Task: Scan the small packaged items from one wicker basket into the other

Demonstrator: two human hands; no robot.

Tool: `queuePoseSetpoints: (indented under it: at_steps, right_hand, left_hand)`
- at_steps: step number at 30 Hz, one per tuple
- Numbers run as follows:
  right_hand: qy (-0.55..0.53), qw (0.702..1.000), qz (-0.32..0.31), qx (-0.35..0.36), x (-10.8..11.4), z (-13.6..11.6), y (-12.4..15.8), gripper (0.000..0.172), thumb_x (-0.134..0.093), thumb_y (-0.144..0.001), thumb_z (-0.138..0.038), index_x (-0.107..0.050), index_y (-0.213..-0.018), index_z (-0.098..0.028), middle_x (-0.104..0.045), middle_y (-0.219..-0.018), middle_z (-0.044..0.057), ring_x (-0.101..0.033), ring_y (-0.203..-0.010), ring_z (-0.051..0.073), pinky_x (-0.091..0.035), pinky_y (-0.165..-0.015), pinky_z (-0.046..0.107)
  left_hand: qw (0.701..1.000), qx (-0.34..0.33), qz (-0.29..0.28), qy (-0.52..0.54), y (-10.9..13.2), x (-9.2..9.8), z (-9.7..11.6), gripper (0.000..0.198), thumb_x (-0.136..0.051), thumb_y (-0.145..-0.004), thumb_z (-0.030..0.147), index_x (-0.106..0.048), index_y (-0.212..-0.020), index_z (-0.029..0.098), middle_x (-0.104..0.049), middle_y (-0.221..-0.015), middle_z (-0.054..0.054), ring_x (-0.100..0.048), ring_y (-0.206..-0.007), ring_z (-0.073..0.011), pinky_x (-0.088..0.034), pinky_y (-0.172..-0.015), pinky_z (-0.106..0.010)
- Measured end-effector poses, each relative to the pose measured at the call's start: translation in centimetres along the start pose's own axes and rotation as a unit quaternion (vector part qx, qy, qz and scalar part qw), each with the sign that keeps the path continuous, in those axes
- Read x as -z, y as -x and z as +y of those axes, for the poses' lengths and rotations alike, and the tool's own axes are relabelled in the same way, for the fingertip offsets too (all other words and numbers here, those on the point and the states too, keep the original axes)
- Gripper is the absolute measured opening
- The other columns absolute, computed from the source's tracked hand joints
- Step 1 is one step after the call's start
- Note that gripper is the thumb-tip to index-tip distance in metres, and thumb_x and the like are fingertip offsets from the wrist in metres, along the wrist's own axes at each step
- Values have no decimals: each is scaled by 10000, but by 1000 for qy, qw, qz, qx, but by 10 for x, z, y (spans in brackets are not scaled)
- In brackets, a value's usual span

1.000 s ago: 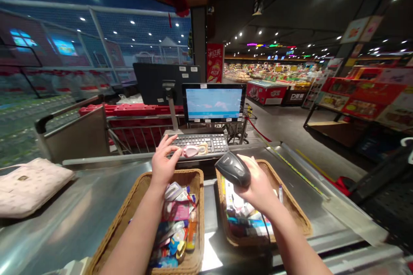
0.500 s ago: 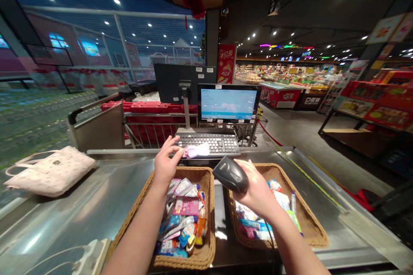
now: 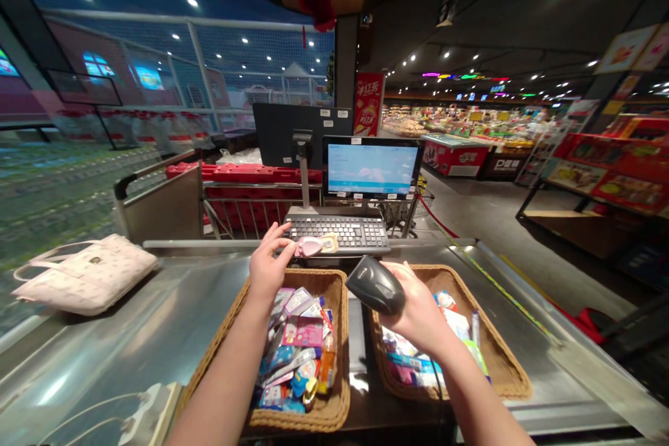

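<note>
Left hand (image 3: 269, 266) is pinching a pink packet (image 3: 309, 247) at its left end, with thumb and fingers nearly closed. The grip may be only fingertip contact; the view is too coarse to be sure. The packet is lying across the front edge of the keyboard (image 3: 339, 231), long axis running roughly left-right, with a tan tag (image 3: 329, 243) showing at its right end.

Right hand (image 3: 418, 313) is wrapped around a black scanner (image 3: 375, 286), fingers closed on its body. The scanner's long axis is running up and to the left, its nose pointing roughly at the packet from just below and to the right. Left hand is touching the packet; right hand is sitting farther off.

Both arms are reaching over two wicker baskets: the left basket (image 3: 339, 390) is holding small packaged goods and an orange bottle (image 3: 327, 373), and the right basket (image 3: 486, 324) is holding more packages.

Both baskets are resting on a steel tabletop (image 3: 122, 355), with a handbag (image 3: 86, 275) lying at its left end. A monitor (image 3: 370, 167) is standing beyond the keyboard, and a red cart (image 3: 245, 216) is parked behind it. Past that, a supermarket floor is stretching toward a freezer (image 3: 452, 157) and produce displays (image 3: 460, 122).
</note>
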State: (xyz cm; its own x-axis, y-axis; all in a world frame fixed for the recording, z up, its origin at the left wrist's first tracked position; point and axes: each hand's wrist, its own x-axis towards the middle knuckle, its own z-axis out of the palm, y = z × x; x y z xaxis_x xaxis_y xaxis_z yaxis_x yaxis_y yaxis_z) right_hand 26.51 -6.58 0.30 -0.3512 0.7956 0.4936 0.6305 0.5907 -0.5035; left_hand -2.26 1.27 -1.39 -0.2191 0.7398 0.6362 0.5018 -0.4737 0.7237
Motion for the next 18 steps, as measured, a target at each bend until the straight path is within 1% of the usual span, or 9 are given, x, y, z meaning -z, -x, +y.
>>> queuePoseSetpoints:
  at_steps: [3,8,10,13,16,18]
  right_hand:
    - [-29,999,8,-17,0,-2,1,538,-549,-590,-103,-600,-1118,-191,-654,-1120,95,-563,-1134,290,-409,-1027,466]
    - [-47,998,-22,-48,-4,1,4,457,-553,-631,-115,-604,-1078,-196,-661,-1069,71,-601,-1014,263,-467,-917,399]
    - [-53,996,-28,-71,-8,5,7,383,-566,-651,-141,-609,-1029,-187,-664,-1010,67,-611,-937,253,-489,-839,378]
    - [-81,989,-33,-118,-14,11,11,212,-567,-688,-187,-604,-897,-196,-662,-865,38,-609,-794,221,-499,-726,346]
    - [-111,983,-30,-143,-19,18,15,57,-561,-721,-230,-580,-774,-216,-645,-765,17,-593,-727,209,-500,-683,343]
    - [-126,979,-22,-157,-20,22,17,40,-561,-740,-267,-571,-740,-229,-640,-740,13,-594,-722,217,-507,-676,357]
  left_hand:
    - [1000,12,-3,0,3,2,-2,227,-612,-796,382,-657,-669,199,-666,-1245,-95,-459,-1340,-286,-319,-1143,-481]
    - [999,31,-15,-13,16,5,-15,225,-609,-786,376,-651,-652,200,-662,-1253,-92,-452,-1345,-288,-308,-1145,-489]
    - [999,41,-20,-20,23,7,-23,222,-606,-786,378,-659,-665,199,-657,-1260,-94,-445,-1350,-291,-307,-1143,-495]
    - [997,59,-29,-32,36,11,-35,225,-602,-789,384,-668,-675,202,-652,-1267,-96,-432,-1360,-296,-318,-1133,-500]
    - [996,73,-32,-44,49,16,-45,228,-597,-792,392,-679,-689,206,-653,-1266,-96,-428,-1362,-298,-320,-1131,-504]
    - [995,84,-33,-50,58,19,-49,231,-594,-790,397,-672,-681,208,-657,-1261,-96,-431,-1360,-298,-314,-1133,-508]
